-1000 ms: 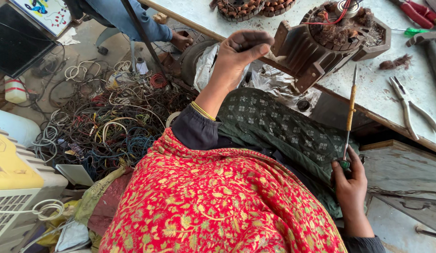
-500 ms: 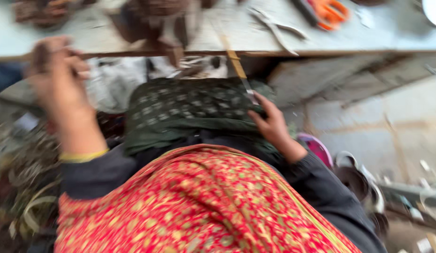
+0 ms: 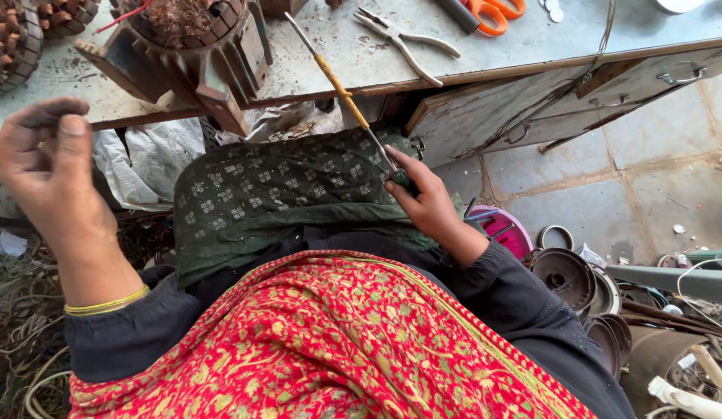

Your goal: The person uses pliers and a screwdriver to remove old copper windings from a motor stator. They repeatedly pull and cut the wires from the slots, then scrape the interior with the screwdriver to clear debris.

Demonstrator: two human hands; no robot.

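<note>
Since a moment ago your view has swung back and steadied, and your right hand (image 3: 427,202) has stayed at your knee, closed around the green handle end of the long screwdriver (image 3: 353,97). Its yellowed shaft slants up and to the left, with the metal tip lying over the edge of the bench (image 3: 531,46). Your left hand (image 3: 46,167) is raised well apart from the right, thumb pinched against the fingertips; you cannot tell whether anything small sits between them. Just left of the screwdriver tip, the motor stator (image 3: 186,43) with its copper windings stands on the bench. To the right of the tip lie the pliers (image 3: 403,43), and beyond them the orange-handled scissors (image 3: 493,12). Below your left forearm, tangled wire (image 3: 19,326) covers the floor.
</note>
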